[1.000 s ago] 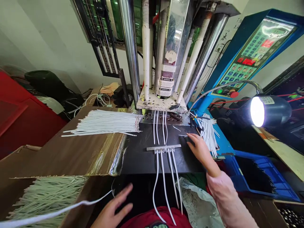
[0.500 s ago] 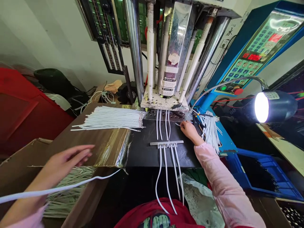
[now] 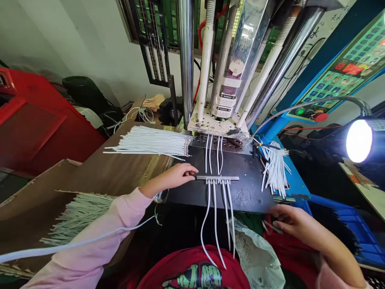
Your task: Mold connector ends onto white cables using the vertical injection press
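Observation:
My left hand (image 3: 182, 176) is beside the left end of a slim metal bar (image 3: 218, 178). Its thumb and index finger are a little apart, with nothing visible between them. White cords (image 3: 215, 212) hang from the bar's near side over the table edge towards my lap. Beyond the bar, several white cords (image 3: 209, 154) run back under the press. My right hand (image 3: 293, 220) is off the table's right front corner, fingers curled. A thin pale bit shows at its fingertips, too blurred to name.
A bundle of white cords (image 3: 153, 140) lies on cardboard at left, and another (image 3: 275, 168) on the blue surface at right. More cords fill a carton (image 3: 81, 214). The press plate (image 3: 219, 124) stands behind, with a lit lamp (image 3: 359, 140) at right.
My left hand has moved right to the bar's end. My right hand has left the tabletop and come down past its right front corner. The view has shifted slightly.

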Available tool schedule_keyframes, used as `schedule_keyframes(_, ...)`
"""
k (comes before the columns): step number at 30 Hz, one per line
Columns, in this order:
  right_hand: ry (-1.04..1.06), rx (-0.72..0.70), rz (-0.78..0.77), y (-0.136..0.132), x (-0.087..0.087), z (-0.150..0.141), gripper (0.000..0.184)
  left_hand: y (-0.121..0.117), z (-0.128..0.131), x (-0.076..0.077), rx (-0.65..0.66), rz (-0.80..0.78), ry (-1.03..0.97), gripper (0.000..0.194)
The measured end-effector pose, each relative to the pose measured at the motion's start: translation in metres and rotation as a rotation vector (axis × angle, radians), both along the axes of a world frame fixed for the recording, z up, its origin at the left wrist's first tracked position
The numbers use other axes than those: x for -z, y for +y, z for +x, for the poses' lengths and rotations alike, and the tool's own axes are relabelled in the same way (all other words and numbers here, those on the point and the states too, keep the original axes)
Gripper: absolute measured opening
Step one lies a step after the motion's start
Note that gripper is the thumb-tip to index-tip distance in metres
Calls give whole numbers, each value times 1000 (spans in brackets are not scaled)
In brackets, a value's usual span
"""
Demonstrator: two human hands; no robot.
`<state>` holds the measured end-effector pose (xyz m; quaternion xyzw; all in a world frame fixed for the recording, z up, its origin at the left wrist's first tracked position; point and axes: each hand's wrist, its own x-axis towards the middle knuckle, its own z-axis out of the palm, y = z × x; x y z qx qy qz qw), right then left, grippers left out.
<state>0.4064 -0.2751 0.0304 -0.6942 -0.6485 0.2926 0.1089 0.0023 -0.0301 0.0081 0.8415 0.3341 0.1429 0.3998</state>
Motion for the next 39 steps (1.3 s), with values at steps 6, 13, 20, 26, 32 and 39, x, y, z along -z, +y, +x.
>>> schedule_keyframes(6, 24, 76, 323, 36, 6, -31, 32, -14, 32, 27, 53, 331, 71, 17)
schedule_keyframes(13, -36, 17, 669, 102, 1, -130, 27, -39, 27, 17, -60, 429, 98, 12)
schedule_keyframes(20, -252, -225, 505, 119, -24, -212, 30, -66, 17, -29, -58, 462, -59, 18)
schedule_keyframes(26, 645, 216, 405, 135, -5, -181, 31, -55, 1, -28, -274, 61, -312, 14)
schedule_keyframes(32, 1161, 760, 682, 88, 9, -89, 29, -45, -9, -5, -459, -455, -522, 30)
schedule_keyframes(39, 495, 176, -219, -22, 22, -23, 32, -27, -13, 6, -654, -711, -631, 44)
